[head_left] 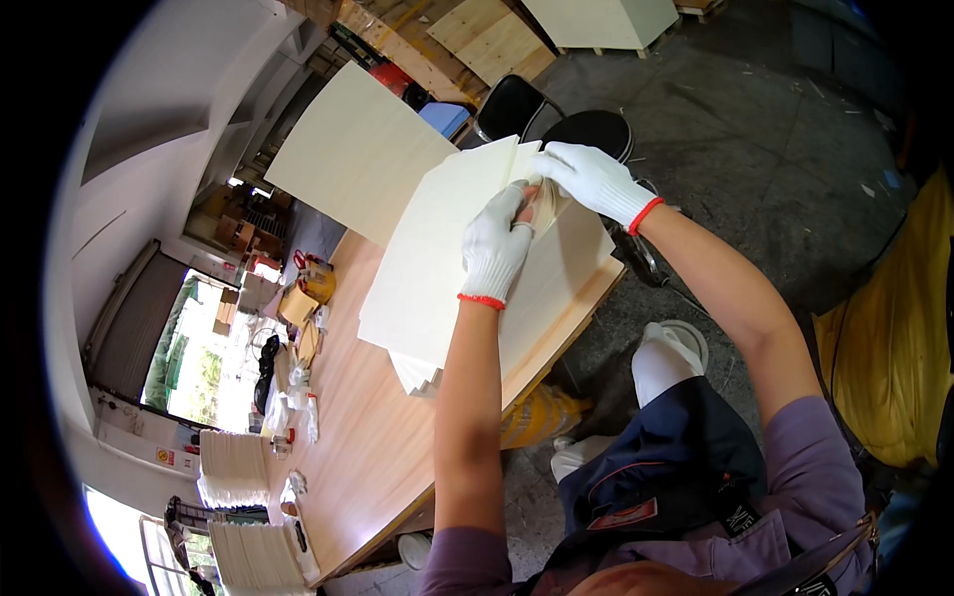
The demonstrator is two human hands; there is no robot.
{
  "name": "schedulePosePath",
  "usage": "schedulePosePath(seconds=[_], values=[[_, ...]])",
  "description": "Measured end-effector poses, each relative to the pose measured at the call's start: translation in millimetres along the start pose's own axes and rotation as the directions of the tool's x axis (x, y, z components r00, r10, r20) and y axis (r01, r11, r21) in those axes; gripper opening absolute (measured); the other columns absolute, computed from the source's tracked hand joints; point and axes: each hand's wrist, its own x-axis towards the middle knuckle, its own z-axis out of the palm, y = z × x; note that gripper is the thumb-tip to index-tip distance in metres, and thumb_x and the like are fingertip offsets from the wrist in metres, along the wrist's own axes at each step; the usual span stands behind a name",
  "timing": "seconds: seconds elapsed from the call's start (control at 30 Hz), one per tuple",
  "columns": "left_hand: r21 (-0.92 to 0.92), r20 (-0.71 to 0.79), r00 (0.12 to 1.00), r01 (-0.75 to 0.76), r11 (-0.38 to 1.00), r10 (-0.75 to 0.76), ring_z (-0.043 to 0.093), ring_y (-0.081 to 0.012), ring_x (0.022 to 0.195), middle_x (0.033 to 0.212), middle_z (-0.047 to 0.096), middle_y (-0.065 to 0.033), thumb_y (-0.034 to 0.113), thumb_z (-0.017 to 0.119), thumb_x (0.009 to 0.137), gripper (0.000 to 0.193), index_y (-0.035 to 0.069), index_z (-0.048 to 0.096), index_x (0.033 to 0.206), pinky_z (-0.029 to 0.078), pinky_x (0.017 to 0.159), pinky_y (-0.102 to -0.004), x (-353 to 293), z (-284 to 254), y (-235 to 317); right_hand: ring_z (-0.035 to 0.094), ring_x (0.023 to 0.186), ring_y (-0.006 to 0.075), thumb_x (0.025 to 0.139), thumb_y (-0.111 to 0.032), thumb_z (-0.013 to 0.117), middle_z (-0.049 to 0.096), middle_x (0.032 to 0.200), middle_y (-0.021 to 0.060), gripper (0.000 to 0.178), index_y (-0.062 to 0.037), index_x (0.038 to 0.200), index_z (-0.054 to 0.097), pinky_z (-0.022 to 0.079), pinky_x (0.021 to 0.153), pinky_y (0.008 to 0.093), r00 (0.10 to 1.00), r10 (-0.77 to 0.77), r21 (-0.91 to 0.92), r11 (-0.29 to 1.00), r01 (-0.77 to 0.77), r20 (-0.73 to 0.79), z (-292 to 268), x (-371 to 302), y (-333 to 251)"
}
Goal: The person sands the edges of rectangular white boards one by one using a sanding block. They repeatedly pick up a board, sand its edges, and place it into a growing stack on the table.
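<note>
Bending round the corner of the sheets (427, 258), left hand (494, 243): thumb set apart from the curled fingers, tips at streaked sheet edges. Whether the pinch is closed, or on how many layers, I cannot tell. Right hand (593, 179): fingers close together, bent downward just beside the left's tips; their undersides are hidden, so no grip can be confirmed.

Location: sheets lie in an uneven, fanned pile at the near-right part of the table (368, 427), both hands at the pile's far right.

Step, my judgement: edges being separated or sorted at that corner. The next move probably calls for a sure hold on the chosen layer, with the other hand steadying the rest. Risk: thin sheets could slip as a bunch or crease at the corner.

Edges: the table's right edge runs close alongside the pile; little margin there. A broad panel (353, 149) juts out beyond the pile at the far left; its support is not visible. Past the hands, a stool (591, 129) and chair (509, 107) crowd the far side.

Room: bare tabletop to the pile's left, as far as the clutter (298, 392) along the opposite edge; open floor (735, 109) beyond the stool.
</note>
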Motion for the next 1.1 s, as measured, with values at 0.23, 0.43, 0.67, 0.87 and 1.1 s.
schedulePosePath(seconds=[0.23, 0.43, 0.67, 0.87, 1.1], values=[[-0.062, 0.008, 0.996, 0.084, 0.995, -0.083, 0.068, -0.0151, 0.104, 0.114, 0.076, -0.0117, 0.018, 0.074, 0.098, 0.036, 0.007, 0.07, 0.132, 0.053, 0.09, -0.0324, -5.9, -6.3, 7.3, 0.064, 0.081, 0.0376, 0.107, -0.049, 0.047, 0.063, 0.084, 0.0176, 0.048, -0.0048, 0.106, 0.065, 0.049, 0.074, 0.0451, 0.981, -0.051, 0.083, 0.994, 0.067, -0.189, 17.6, -5.9, 7.9], [-0.202, 0.089, 0.973, 0.226, 0.953, -0.212, 0.07, -0.0178, 0.105, 0.114, 0.076, -0.0138, 0.019, 0.075, 0.097, 0.037, 0.007, 0.07, 0.132, 0.053, 0.09, -0.0317, -3.8, -9.6, 19.3, 0.066, 0.087, 0.0401, 0.107, -0.052, 0.046, 0.067, 0.09, 0.018, 0.05, -0.0062, 0.109, 0.066, 0.05, 0.077, 0.0462, 0.973, -0.073, 0.049, 0.995, 0.086, -0.22, 19.8, -4.8, 17.7], [-0.204, -0.106, 0.99, 0.066, 0.977, -0.089, 0.075, -0.0271, 0.093, 0.11, 0.078, -0.015, 0.022, 0.068, 0.101, 0.03, 0.016, 0.071, 0.13, 0.057, 0.082, -0.0375, -5.6, -2.0, 18.3, 0.067, 0.093, 0.0429, 0.107, -0.053, 0.047, 0.069, 0.095, 0.0191, 0.049, -0.0075, 0.111, 0.066, 0.05, 0.078, 0.0493, 0.982, -0.001, 0.025, 1.0, 0.006, -0.191, 17.5, -7.3, 11.2], [-0.065, 0.023, 0.995, 0.098, 0.993, -0.097, 0.065, -0.0229, 0.086, 0.093, 0.069, -0.01, 0.021, 0.071, 0.099, 0.03, 0.017, 0.072, 0.128, 0.052, 0.078, -0.0352, -4.6, -6.9, 12.1, 0.065, 0.098, 0.0454, 0.107, -0.053, 0.047, 0.07, 0.101, 0.0198, 0.048, -0.0087, 0.113, 0.066, 0.05, 0.079, 0.0508, 0.978, -0.022, 0.014, 1.0, 0.025, -0.207, 17.8, -7.1, 10.7], [-0.079, 0.01, 0.996, 0.089, 0.993, -0.088, 0.044, -0.0075, 0.07, 0.075, 0.049, 0.004, 0.015, 0.076, 0.096, 0.032, 0.008, 0.072, 0.127, 0.041, 0.065, -0.0269, -4.9, -3.0, 12.8, 0.065, 0.097, 0.0458, 0.108, -0.052, 0.047, 0.069, 0.101, 0.0199, 0.048, -0.0077, 0.112, 0.066, 0.05, 0.078, 0.0508, 0.977, -0.033, -0.006, 0.999, 0.032, -0.213, 21.4, -4.8, 20.3]])
